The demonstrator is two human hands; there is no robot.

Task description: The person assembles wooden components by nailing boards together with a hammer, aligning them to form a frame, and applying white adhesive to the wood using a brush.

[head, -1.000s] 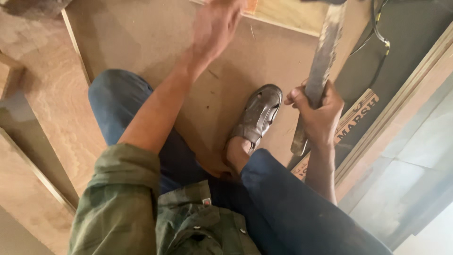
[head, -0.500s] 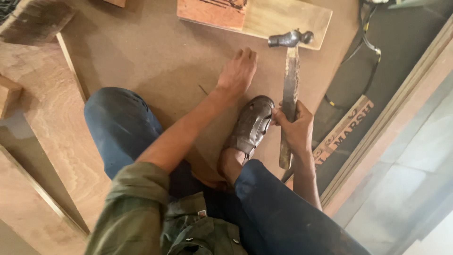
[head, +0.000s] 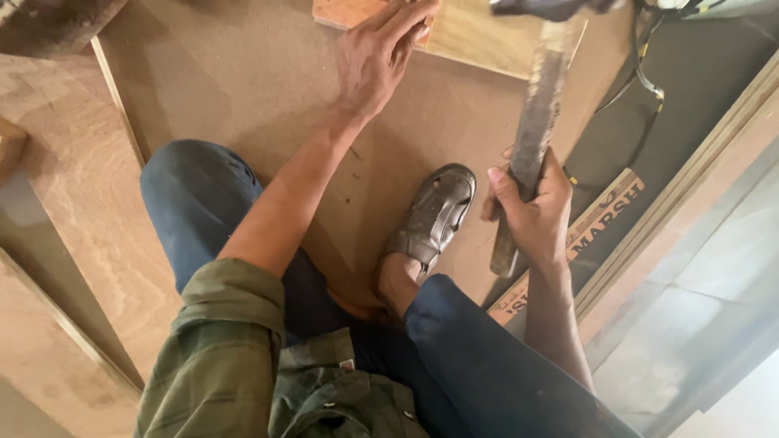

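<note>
- Board [head: 243, 97]: wide, stiff brown sheet on the floor, under the shoe [head: 432, 215].
- Hammer [head: 531, 138]: looks head-heavy, with a rough wooden handle; best gripped low, as here.
- Right hand [head: 531, 211]: fingers wrapped tight round the handle.
- Left hand [head: 377, 53]: fingers spread flat on an orange block [head: 345, 12] at the board's far edge.

A brown sandal [head: 432, 216] rests on the large plywood sheet [head: 243, 89] that covers the floor. Blue jeans [head: 195, 195] and a rolled green sleeve [head: 231, 324] fill the lower part. More plywood boards [head: 73, 211] lie to the left. A black cable [head: 645, 73] runs over a dark mat [head: 706, 57] beside a printed wooden strip [head: 600, 215], with pale floor tiles [head: 698, 324] to the right
</note>
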